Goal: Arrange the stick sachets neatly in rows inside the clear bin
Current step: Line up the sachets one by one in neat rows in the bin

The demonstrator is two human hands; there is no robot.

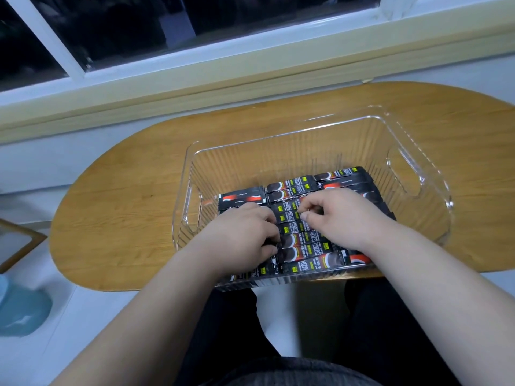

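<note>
1. The stick sachets [303, 246] lie flat in rows on the floor of the clear bin [412, 174], which stands on the wooden table [125, 190].
2. The right hand [345, 215] pinches one sachet of the middle row between the thumb and bent fingers.
3. The left hand [242, 235] has bent fingers, with the tips on the sachets just beside; I cannot tell whether it grips one.

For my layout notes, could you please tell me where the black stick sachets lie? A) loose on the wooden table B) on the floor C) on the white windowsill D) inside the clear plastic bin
D: the black stick sachets lie in rows within the walls of the clear plastic bin.
</note>
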